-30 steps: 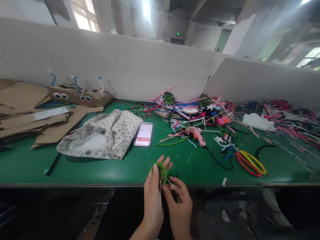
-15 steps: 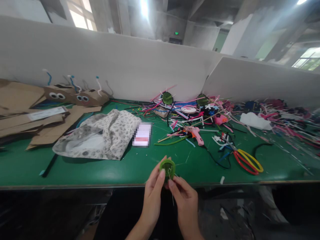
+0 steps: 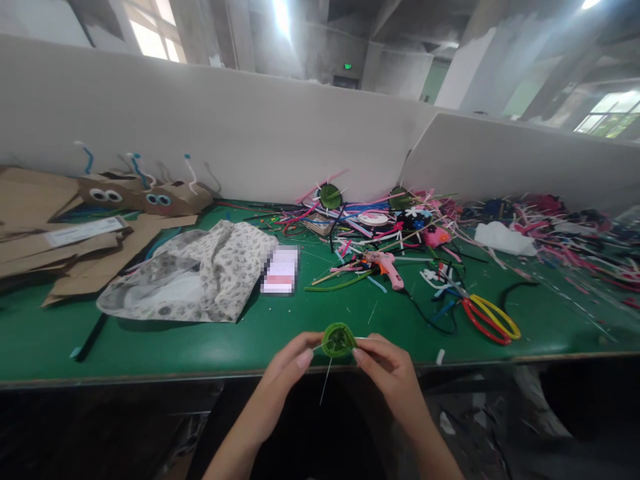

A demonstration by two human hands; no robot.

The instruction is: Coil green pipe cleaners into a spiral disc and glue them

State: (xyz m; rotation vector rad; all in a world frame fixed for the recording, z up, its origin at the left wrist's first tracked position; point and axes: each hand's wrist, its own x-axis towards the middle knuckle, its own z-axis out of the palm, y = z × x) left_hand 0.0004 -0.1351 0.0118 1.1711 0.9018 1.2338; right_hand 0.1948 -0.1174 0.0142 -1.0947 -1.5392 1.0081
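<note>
A small green round craft piece (image 3: 338, 339) with thin white sticks poking out of it is held between both hands, just above the front edge of the green table (image 3: 210, 343). My left hand (image 3: 293, 363) pinches its left side with fingertips together. From the right, my right hand (image 3: 386, 363) pinches it too. One thin white stick hangs down below the piece.
A floral cloth (image 3: 200, 277) lies left of centre beside a pink-white packet (image 3: 281, 270). Cardboard creatures with googly eyes (image 3: 130, 197) sit at far left. A pink glue gun (image 3: 387, 265), red-yellow scissors (image 3: 487, 320) and a heap of coloured pipe cleaners (image 3: 390, 223) fill the right.
The green piece has turned to face the camera and dropped slightly toward the table edge. My hands have spread apart, one to each side of it.
</note>
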